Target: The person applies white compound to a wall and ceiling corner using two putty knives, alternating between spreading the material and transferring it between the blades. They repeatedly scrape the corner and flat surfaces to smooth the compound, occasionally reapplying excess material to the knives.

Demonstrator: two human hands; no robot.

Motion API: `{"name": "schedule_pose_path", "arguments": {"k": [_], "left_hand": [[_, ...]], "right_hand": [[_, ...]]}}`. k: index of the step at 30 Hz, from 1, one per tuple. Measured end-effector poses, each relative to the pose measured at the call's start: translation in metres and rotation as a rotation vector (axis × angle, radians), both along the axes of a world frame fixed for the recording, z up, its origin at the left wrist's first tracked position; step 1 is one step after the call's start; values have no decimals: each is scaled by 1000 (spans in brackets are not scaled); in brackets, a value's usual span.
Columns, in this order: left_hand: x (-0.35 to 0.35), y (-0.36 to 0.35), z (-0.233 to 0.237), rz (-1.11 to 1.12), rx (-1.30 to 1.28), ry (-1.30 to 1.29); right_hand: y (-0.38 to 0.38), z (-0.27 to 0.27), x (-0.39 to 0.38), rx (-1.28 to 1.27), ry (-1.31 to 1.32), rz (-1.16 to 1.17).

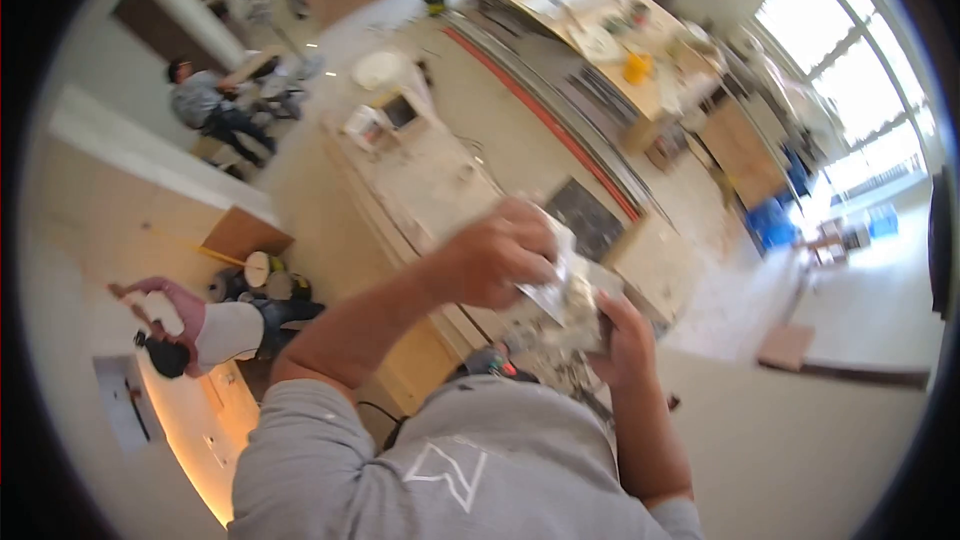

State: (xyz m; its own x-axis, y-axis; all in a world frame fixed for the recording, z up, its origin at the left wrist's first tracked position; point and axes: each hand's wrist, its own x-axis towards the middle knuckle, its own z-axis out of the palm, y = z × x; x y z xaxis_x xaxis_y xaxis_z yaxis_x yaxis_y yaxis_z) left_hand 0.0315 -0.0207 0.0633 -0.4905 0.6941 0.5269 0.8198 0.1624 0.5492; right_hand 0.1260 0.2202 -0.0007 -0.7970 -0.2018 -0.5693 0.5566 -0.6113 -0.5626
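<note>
Two things were in hand as I watched from afar. I had the left hand pinching a crinkled whitish bag, and the right hand gripping a pale flat piece just beside it, too blurred for me to name. Both were in front of the grey shirt, near a long table.
</note>
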Motion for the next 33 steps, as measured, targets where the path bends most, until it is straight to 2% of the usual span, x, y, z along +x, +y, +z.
{"name": "schedule_pose_path", "arguments": {"k": [4,7,9,12,15,18,19,20,21,22,23,27,31,33], "left_hand": [[16,-7,-7,44,-71,-28],[31,-12,-26,76,-56,-57],[42,-15,-38,103,-57,-67],[57,-21,-57,135,99,-208],[79,-22,-109,210,383,-684],[98,-18,-147,300,774,-1337],[103,-18,-174,201,938,-1446],[110,-15,-199,244,937,-1409],[114,-10,-199,283,930,-1369],[114,-10,-199,305,1027,-1561],[115,-10,-175,348,1144,-1748],[121,-11,-169,377,1182,-1763],[119,-22,-193,343,1267,-1742],[120,-29,-192,350,1294,-1716]], "right_hand": [[-15,6,6,-113,-19,-50],[-19,3,16,-79,-65,-78],[-8,-18,27,-61,-62,-96],[13,-27,40,-55,-3,-161],[39,-41,55,-42,-10,-235],[33,-34,58,38,-115,-317],[36,-44,64,43,-136,-310],[40,-52,70,49,-157,-304],[38,-56,73,44,-183,-285],[34,-68,75,34,-176,-253],[35,-77,79,-1,-186,-221],[14,-89,81,-66,-100,-90],[-5,-87,72,-102,-152,-8],[-23,-68,67,-74,-188,27]]}}
